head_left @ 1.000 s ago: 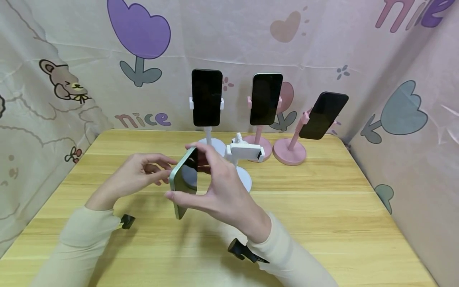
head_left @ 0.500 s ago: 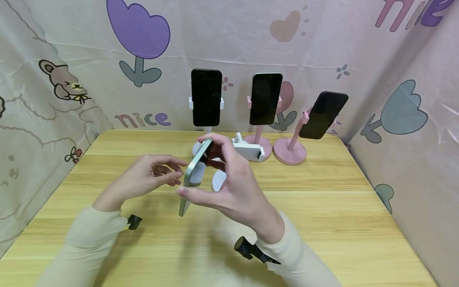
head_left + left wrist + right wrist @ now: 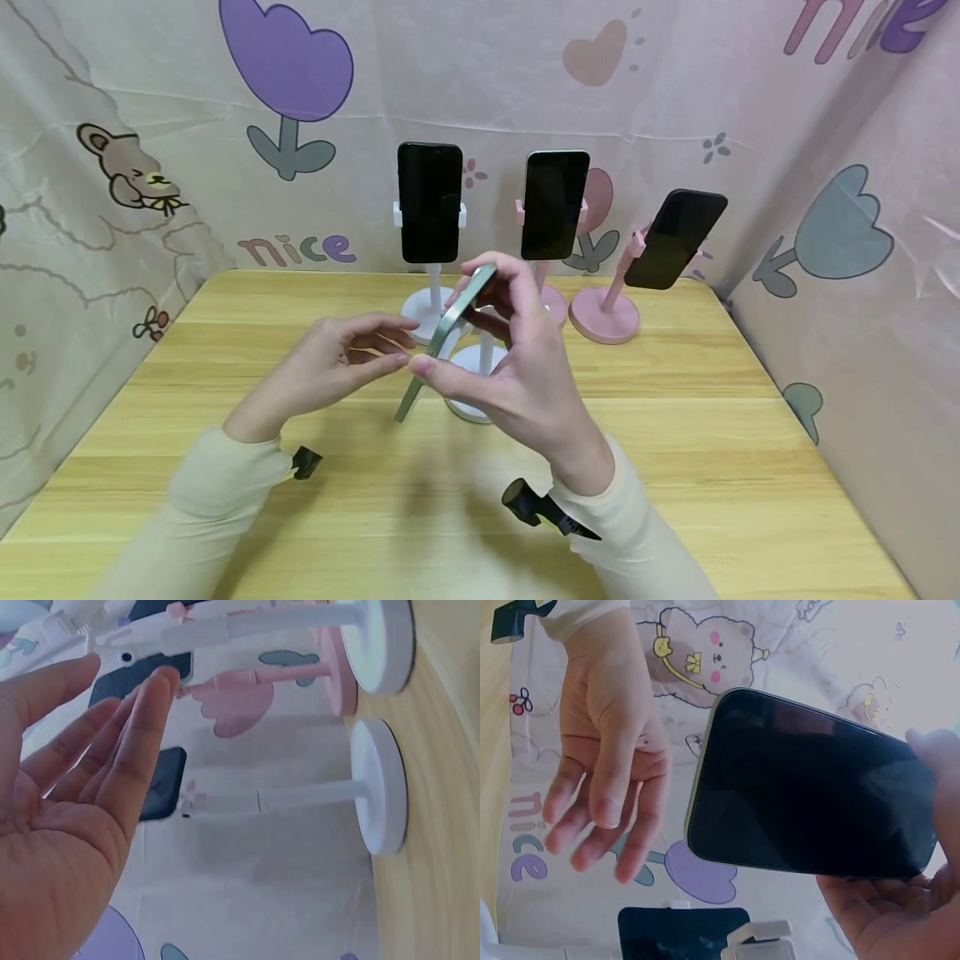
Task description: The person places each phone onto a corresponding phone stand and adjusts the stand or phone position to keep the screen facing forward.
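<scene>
My right hand (image 3: 528, 375) grips a smartphone (image 3: 810, 787) with a pale green edge by its long sides, thumb on one and fingers on the other. In the head view the phone is tilted and nearly edge-on; the right wrist view shows its dark screen. My left hand (image 3: 330, 367) hovers at the phone's left with loosely bent fingers and holds nothing; the right wrist view shows a gap between them. Behind the phone stands a white phone stand (image 3: 379, 645) without a phone. In the head view, its clamp is mostly hidden by my right hand.
At the back, another white stand (image 3: 423, 304) holds a black phone (image 3: 430, 204) upright. Right of it, a pink stand holds a second phone (image 3: 555, 204). Farther right, another pink stand (image 3: 606, 321) carries a tilted phone (image 3: 675, 239). A printed cloth hangs behind the wooden table (image 3: 675, 467).
Both hands have moved to the right. The phone has gone right and slightly up, turning more edge-on, and now overlaps the front white stand. The other phones and stands have not moved.
</scene>
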`<state>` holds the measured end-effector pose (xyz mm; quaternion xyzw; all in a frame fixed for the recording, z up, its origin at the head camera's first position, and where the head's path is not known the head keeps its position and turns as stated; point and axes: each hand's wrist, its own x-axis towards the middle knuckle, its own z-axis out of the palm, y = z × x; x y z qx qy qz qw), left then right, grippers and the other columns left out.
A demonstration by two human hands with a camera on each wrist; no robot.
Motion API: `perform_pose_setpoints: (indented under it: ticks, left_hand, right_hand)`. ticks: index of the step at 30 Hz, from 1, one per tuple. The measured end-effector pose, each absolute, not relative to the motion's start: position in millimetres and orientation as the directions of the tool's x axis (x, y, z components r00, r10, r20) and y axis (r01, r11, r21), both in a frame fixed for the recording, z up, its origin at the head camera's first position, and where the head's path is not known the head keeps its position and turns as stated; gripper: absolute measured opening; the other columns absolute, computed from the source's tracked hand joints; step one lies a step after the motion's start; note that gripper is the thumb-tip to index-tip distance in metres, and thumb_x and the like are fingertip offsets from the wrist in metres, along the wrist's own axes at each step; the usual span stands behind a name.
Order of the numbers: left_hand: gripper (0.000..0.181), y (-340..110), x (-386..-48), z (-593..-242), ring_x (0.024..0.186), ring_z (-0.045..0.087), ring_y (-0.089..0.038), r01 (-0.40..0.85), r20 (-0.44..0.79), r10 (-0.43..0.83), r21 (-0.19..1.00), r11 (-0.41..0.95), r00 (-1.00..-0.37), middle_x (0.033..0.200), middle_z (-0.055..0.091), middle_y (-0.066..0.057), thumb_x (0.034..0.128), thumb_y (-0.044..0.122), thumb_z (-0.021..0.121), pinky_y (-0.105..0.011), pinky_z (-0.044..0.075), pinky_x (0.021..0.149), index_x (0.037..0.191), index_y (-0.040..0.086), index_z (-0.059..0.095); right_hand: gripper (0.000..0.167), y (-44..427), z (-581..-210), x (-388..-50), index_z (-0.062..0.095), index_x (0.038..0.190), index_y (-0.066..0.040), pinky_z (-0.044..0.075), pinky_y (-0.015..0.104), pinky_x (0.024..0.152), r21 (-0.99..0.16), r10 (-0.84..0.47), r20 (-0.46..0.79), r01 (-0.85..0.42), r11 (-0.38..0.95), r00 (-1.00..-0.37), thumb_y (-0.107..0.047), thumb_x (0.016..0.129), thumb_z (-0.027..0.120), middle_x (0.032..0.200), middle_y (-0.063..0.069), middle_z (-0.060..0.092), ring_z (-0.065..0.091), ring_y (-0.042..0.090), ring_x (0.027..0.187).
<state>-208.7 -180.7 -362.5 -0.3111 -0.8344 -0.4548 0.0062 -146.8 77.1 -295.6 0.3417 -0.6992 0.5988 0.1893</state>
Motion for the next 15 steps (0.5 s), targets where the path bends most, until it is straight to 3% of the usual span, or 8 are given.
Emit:
perform_pose_setpoints:
  ticks: [8, 15]
  left_hand:
    - [0.042, -162, -207, -355, 0.104, 0.079, -0.011, 0.579, 0.381, 0.498, 0.742, 0.338, -0.779, 0.121, 0.080, -0.007, 0.0982, 0.006, 0.078, -0.024, 0.065, 0.091, 0.140, 0.007, 0.069]
    - [0.043, -147, -203, -351, 0.103, 0.080, -0.012, 0.612, 0.421, 0.507, 0.731, 0.301, -0.752, 0.120, 0.080, -0.006, 0.0964, 0.004, 0.080, -0.027, 0.066, 0.089, 0.138, 0.009, 0.070]
  right_hand:
    - [0.067, 88, -294, -154, 0.043, 0.133, 0.004, 0.064, 0.039, 0.099, -0.699, -0.178, 0.707, -0.715, -0.029, -0.684, -0.002, 0.080, 0.084, 0.106, 0.016, 0.061, 0.065, 0.029, 0.098]
    - [0.061, 97, -295, -161, 0.043, 0.131, -0.005, 0.063, 0.032, 0.097, -0.683, -0.103, 0.730, -0.719, -0.126, -0.675, -0.007, 0.085, 0.083, 0.103, 0.005, 0.062, 0.068, 0.025, 0.095]
